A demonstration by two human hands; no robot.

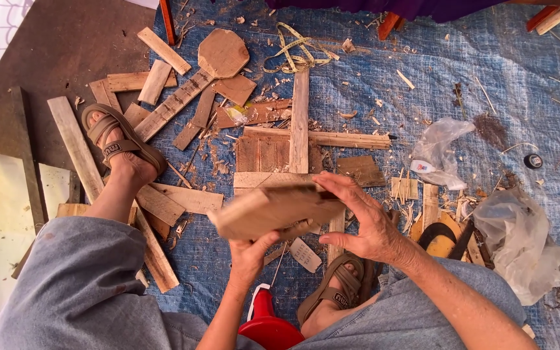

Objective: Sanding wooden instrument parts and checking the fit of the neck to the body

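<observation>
Hands meet over a flat wooden board (pixel 273 210), held up off the ground between the person's knees. The left hand (pixel 249 256) grips it from below, thumb and fingers closed on its near edge (the board looks slightly blurred, so the exact fingertip contact is hard to make out). The right hand (pixel 367 223) lies along the board's right end, fingers curled over the top edge and thumb underneath — a hold that, as I judge it, steadies the piece from two sides so its face can be turned toward the eyes.

Below the board, on the blue tarp (pixel 487 58), lies a partly built frame of slats (pixel 299 152): one long upright strip crossed by horizontal ones, with short planks side by side beneath. It sits directly under the hands, near enough that the board hides its lower edge.

Clutter crowds every side. Loose offcuts (pixel 163 97) are heaped to the left beside the sandalled left foot (pixel 121 146), among them a paddle-shaped piece (pixel 221 55). A yellow tape measure (pixel 296 52) lies tangled at the top, crumpled plastic bags (pixel 520 240) sit to the right, and shavings are scattered all over. The right foot (pixel 338 291) rests just under the right wrist, and a red plastic object (pixel 267 324) — part of a stool, perhaps — stands between the legs.
</observation>
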